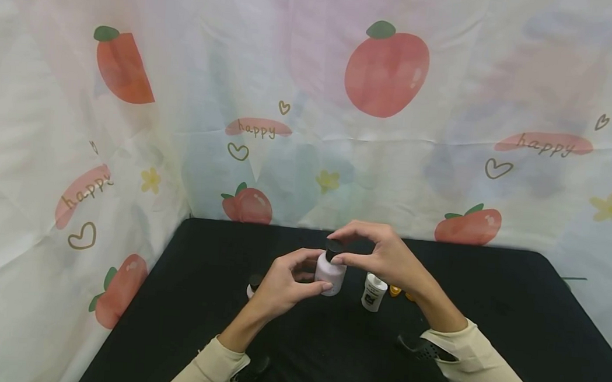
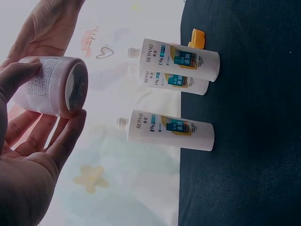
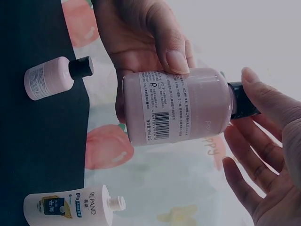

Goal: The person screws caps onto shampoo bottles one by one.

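A small pale-pink bottle with a black cap is held up above the table. My left hand grips its body, thumb on the near side and fingers around the far side. At the top, my right hand pinches the black cap between thumb and fingers. The right wrist view shows the bottle's printed label and barcode, with the cap on its neck. In the left wrist view the round base of the bottle faces the camera.
A second pink bottle with a black cap stands left of the held one, partly behind my left hand in the head view. Several white REPAND bottles without caps stand to the right, near orange caps. A printed curtain borders the black table.
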Tool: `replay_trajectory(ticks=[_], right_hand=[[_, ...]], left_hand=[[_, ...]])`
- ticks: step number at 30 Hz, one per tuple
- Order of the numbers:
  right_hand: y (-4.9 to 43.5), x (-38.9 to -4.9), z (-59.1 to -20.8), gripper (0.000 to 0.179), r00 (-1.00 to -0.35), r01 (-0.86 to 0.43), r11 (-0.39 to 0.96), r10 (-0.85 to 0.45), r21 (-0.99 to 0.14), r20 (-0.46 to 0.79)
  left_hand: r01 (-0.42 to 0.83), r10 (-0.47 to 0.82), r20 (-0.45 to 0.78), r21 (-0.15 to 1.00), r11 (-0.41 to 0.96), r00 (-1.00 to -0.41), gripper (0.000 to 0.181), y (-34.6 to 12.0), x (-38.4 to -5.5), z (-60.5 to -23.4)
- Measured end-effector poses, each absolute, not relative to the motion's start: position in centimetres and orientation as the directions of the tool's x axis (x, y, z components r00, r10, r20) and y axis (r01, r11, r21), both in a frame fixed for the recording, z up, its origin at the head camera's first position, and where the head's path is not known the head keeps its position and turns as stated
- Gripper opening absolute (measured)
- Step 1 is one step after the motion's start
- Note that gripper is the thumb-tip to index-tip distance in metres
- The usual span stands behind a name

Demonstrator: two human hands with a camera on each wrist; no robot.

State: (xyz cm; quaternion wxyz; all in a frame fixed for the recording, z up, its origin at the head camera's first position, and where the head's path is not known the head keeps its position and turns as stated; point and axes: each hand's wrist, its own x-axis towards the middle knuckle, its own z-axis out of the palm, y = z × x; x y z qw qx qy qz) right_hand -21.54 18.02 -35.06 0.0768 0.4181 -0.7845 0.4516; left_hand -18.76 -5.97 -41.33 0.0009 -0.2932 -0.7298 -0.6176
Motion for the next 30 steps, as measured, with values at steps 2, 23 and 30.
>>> replay_trajectory(ticks=[2,23,30], right_hand=[[17.93,-21.55,-35.02,0.038,-0.637,-0.726,0.241,-0.589,-0.644,0.497],[17.45,-21.46,-35.21,0.038,-0.615,-0.737,0.224,-0.614,-0.638,0.495],[17.99,-21.48,-35.22,0.043,-0.643,-0.721,0.261,-0.598,-0.642,0.479]], left_hand=[[0.43,0.429,0.363,0.9,0.067,-0.827,0.053,-5.91,-18.78,-41.35],[0.434,0.429,0.37,0.899,0.059,-0.824,0.055,-5.55,-18.74,-41.21],[0.421,0.418,0.36,0.905,0.061,-0.834,0.051,-5.95,-18.88,-41.08]])
